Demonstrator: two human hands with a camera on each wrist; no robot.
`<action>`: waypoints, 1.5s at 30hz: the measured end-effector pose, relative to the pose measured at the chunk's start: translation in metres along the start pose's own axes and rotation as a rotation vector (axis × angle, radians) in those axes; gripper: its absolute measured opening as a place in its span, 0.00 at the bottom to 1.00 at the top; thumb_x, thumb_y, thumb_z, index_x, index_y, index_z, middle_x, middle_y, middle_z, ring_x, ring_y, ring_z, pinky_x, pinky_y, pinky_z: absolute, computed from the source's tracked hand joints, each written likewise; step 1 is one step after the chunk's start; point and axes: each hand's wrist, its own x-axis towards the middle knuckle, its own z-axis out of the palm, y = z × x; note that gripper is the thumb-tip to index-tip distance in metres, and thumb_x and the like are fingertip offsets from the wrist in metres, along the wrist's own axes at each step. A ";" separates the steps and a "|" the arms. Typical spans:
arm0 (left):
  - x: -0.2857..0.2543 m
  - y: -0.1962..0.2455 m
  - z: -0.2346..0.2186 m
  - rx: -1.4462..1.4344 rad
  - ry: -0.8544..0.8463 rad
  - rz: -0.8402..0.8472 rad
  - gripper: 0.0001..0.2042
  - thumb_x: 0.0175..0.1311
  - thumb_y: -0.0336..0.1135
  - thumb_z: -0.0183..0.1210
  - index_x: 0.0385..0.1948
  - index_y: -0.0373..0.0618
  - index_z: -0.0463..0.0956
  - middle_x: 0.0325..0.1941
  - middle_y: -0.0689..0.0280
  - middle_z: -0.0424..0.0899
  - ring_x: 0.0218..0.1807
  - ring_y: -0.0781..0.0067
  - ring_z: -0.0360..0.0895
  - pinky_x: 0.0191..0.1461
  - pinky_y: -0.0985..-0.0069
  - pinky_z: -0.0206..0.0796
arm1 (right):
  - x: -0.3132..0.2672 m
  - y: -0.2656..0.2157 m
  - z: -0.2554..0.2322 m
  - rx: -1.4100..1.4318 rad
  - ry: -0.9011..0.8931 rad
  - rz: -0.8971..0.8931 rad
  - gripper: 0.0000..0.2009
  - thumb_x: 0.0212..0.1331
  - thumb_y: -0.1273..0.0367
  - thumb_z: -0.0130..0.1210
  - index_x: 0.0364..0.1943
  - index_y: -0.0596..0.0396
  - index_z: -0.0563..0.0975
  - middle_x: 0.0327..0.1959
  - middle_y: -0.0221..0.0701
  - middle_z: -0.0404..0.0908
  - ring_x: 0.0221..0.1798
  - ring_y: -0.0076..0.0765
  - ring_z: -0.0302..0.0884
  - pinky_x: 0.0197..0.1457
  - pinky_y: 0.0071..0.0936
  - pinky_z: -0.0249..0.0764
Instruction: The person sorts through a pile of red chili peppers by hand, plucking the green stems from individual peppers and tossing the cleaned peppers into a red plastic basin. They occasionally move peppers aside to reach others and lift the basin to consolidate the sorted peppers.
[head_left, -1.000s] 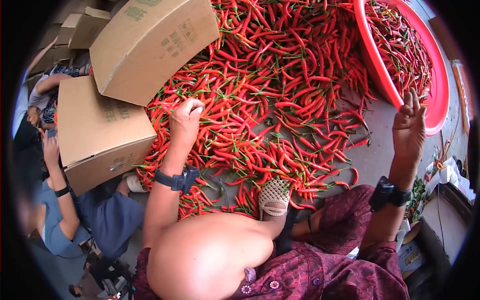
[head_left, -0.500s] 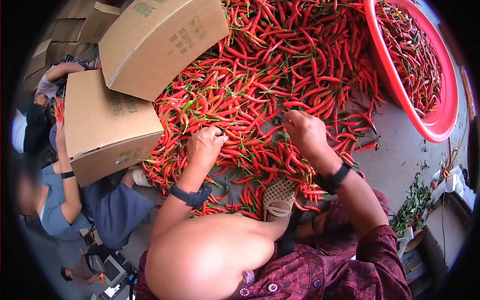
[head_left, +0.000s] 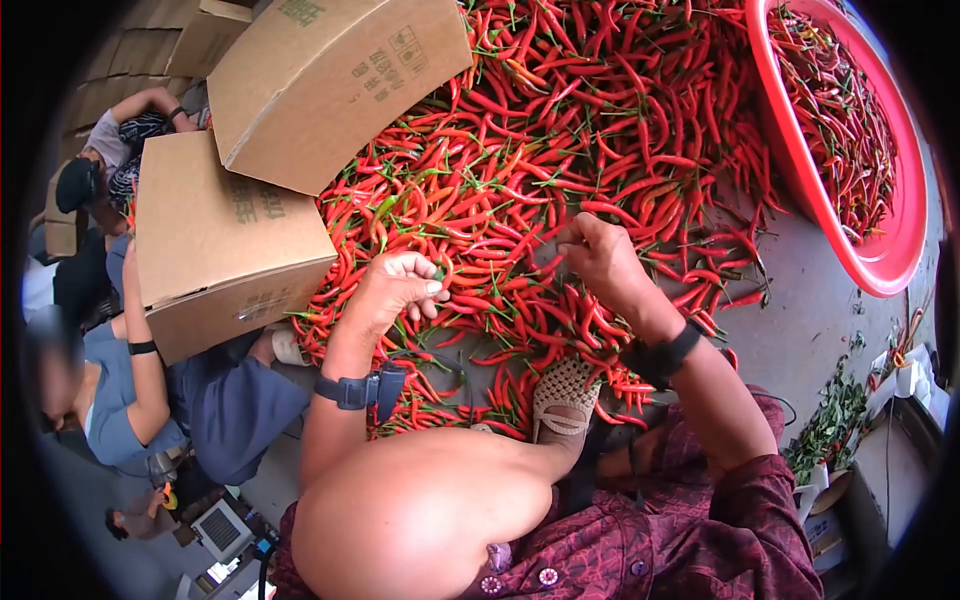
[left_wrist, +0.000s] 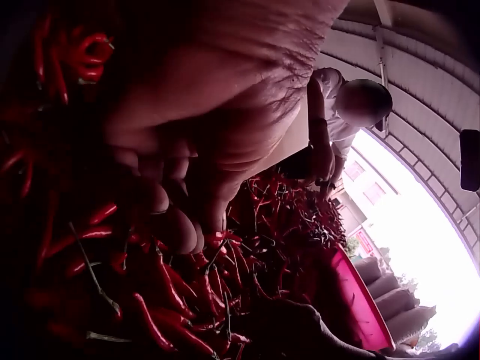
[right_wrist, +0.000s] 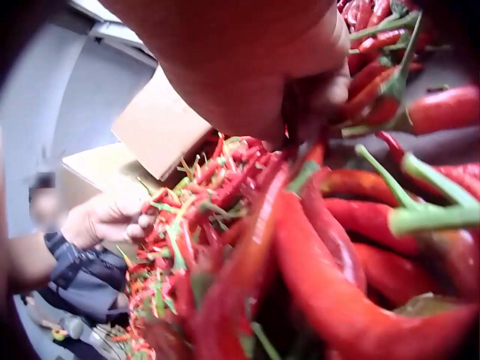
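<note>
A wide pile of red chili peppers with green stems covers the floor. Over its near left part, my left hand has its palm side turned up and pinches a small green leafy bit between thumb and fingers. To the right of it, my right hand reaches down into the peppers with curled fingers. Seen from the right wrist, those fingertips pinch a chili pepper near its upper end; the grip itself is partly hidden by the hand.
A pink tub of darker chili peppers stands at the upper right. Two cardboard boxes, the upper leaning on the lower, flank the pile at left. Other people sit beyond them. My sandalled foot meets the pile's near edge; leafy scraps lie right.
My right hand came from beside the tub down to the pile and stays there. My left hand moved nearer, then turned its palm up, the green bit now showing in its fingers.
</note>
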 end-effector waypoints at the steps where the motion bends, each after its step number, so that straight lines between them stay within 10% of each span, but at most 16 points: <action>1: -0.003 0.006 0.010 -0.046 -0.004 0.003 0.05 0.56 0.23 0.61 0.32 0.37 0.75 0.27 0.56 0.84 0.20 0.72 0.81 0.19 0.82 0.71 | -0.006 -0.004 -0.004 0.311 -0.068 0.120 0.03 0.55 0.75 0.57 0.32 0.58 0.75 0.26 0.30 0.79 0.28 0.25 0.79 0.31 0.26 0.76; 4: 0.002 -0.001 0.033 -0.119 -0.042 0.092 0.07 0.55 0.21 0.61 0.32 0.38 0.73 0.25 0.58 0.83 0.19 0.72 0.80 0.18 0.81 0.72 | -0.024 -0.015 0.002 0.767 -0.164 0.244 0.03 0.57 0.75 0.58 0.34 0.57 0.77 0.26 0.23 0.79 0.24 0.17 0.75 0.26 0.16 0.71; 12: 0.008 -0.031 0.086 -0.019 0.013 0.081 0.06 0.54 0.24 0.62 0.29 0.40 0.73 0.22 0.61 0.80 0.21 0.71 0.79 0.22 0.77 0.71 | -0.056 -0.025 0.026 0.854 -0.155 0.390 0.19 0.58 0.74 0.61 0.53 0.62 0.74 0.25 0.24 0.78 0.22 0.16 0.73 0.22 0.15 0.71; 16: 0.003 -0.025 0.097 0.016 -0.085 0.029 0.04 0.57 0.23 0.61 0.32 0.39 0.74 0.25 0.67 0.80 0.23 0.81 0.79 0.24 0.84 0.73 | -0.061 -0.023 0.032 0.814 -0.156 0.393 0.03 0.59 0.74 0.59 0.34 0.59 0.80 0.24 0.23 0.78 0.21 0.16 0.72 0.24 0.17 0.71; 22: -0.004 -0.033 0.112 -0.050 -0.078 -0.008 0.06 0.61 0.25 0.59 0.34 0.38 0.71 0.29 0.63 0.81 0.25 0.77 0.80 0.24 0.83 0.73 | -0.071 -0.011 0.021 0.575 -0.068 0.331 0.03 0.59 0.75 0.57 0.34 0.60 0.80 0.22 0.23 0.77 0.21 0.16 0.70 0.23 0.19 0.68; 31: 0.005 -0.042 0.094 0.195 0.033 0.040 0.05 0.57 0.24 0.61 0.26 0.43 0.74 0.21 0.73 0.78 0.20 0.87 0.74 0.21 0.89 0.63 | -0.182 -0.004 -0.173 0.161 0.536 0.104 0.04 0.58 0.76 0.53 0.33 0.62 0.78 0.21 0.27 0.74 0.22 0.20 0.72 0.26 0.18 0.68; 34: -0.004 -0.026 0.102 0.172 -0.267 -0.083 0.02 0.56 0.23 0.60 0.29 0.41 0.77 0.22 0.71 0.79 0.22 0.84 0.77 0.24 0.86 0.68 | -0.274 0.023 -0.294 -0.337 0.970 0.425 0.08 0.56 0.73 0.55 0.38 0.61 0.79 0.26 0.33 0.79 0.31 0.29 0.79 0.34 0.24 0.73; 37: -0.011 -0.039 0.143 0.044 -0.822 -0.131 0.05 0.55 0.22 0.57 0.33 0.38 0.79 0.25 0.69 0.81 0.25 0.82 0.79 0.30 0.82 0.72 | -0.328 0.066 -0.327 -1.300 0.645 0.852 0.18 0.50 0.62 0.61 0.45 0.56 0.79 0.42 0.42 0.83 0.45 0.47 0.80 0.50 0.36 0.73; 41: 0.004 -0.048 0.187 0.333 -1.226 -0.154 0.10 0.59 0.29 0.58 0.42 0.41 0.79 0.35 0.65 0.83 0.37 0.74 0.82 0.41 0.76 0.74 | -0.221 0.046 -0.215 -0.453 0.609 0.433 0.13 0.51 0.73 0.62 0.43 0.60 0.80 0.35 0.36 0.83 0.37 0.27 0.80 0.42 0.24 0.76; 45: -0.007 -0.029 0.209 0.634 -1.155 0.477 0.24 0.55 0.38 0.62 0.56 0.46 0.71 0.48 0.53 0.79 0.50 0.52 0.77 0.55 0.63 0.69 | -0.136 0.033 -0.119 -0.276 0.396 0.096 0.08 0.47 0.75 0.64 0.32 0.58 0.79 0.24 0.33 0.77 0.26 0.28 0.74 0.31 0.28 0.73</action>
